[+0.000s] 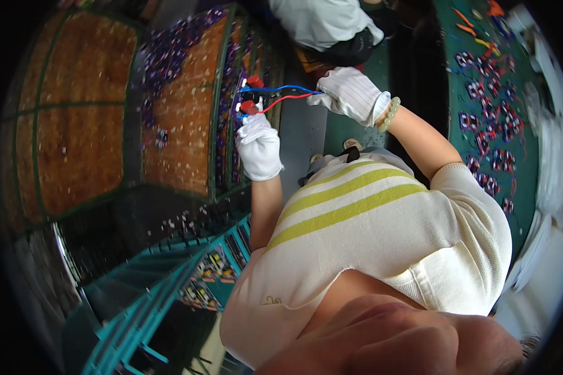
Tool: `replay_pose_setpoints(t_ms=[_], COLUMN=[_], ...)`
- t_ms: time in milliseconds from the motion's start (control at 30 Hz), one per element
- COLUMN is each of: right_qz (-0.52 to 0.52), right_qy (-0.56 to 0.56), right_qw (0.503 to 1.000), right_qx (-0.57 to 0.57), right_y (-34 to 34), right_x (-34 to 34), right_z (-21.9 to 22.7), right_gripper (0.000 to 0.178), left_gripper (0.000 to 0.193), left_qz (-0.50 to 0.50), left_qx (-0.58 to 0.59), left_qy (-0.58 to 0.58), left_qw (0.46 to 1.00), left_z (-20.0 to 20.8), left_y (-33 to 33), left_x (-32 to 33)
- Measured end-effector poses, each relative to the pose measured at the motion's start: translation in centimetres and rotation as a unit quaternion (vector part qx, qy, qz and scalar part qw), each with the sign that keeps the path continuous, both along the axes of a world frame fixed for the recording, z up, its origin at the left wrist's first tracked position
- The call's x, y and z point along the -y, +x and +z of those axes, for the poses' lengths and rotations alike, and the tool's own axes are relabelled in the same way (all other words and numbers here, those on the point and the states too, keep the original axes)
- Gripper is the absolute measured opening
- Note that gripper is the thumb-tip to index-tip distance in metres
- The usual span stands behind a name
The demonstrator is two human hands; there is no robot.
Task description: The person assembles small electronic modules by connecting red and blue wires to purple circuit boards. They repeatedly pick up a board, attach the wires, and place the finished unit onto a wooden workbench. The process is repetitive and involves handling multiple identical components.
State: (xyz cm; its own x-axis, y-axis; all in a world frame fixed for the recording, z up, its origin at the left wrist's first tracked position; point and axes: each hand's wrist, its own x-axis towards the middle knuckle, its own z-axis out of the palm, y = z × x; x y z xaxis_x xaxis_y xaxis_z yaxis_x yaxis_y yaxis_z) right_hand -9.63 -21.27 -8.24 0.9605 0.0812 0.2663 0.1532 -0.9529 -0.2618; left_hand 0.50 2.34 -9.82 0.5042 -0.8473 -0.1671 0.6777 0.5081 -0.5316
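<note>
In a white glove, my left hand (258, 149) is closed on the near end of a small purple circuit board (239, 95). Two red parts (254, 82) stand out from the board's right side. From there a blue wire (286, 87) and a red wire (288, 97) run across to my right hand (351, 95). That hand, also in a white glove, pinches the wires' far ends together; its fingers cover the tips. The wires hang slightly bowed between the two hands. A string of pale beads (390, 114) circles my right wrist.
Left of my hands, a wooden board (184, 134) in a green frame carries many purple circuit boards. More boards with wires lie on a green table (460, 153) at right. A person in a white shirt (325, 22) is at the far side. Teal framework (131, 312) fills the lower left.
</note>
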Motion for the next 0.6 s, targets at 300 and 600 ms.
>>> replay_pose_setpoints(t_ms=[300,600], right_qz=[-0.146,-0.477], right_qy=[0.451,0.527], right_qw=[0.878,0.666], right_qx=[-0.061,0.226], right_y=[-4.3,-10.5], right_x=[0.4,20.0], right_z=[1.1,1.7], right_gripper=[0.024,0.035], left_gripper=[0.064,0.048], left_qz=[-0.294,-0.199], left_qx=[0.188,0.014], left_qy=[0.17,0.182], left_qw=[0.922,0.963], left_z=[-5.7,-17.8], left_y=[2.9,6.4], left_x=[0.7,-4.1])
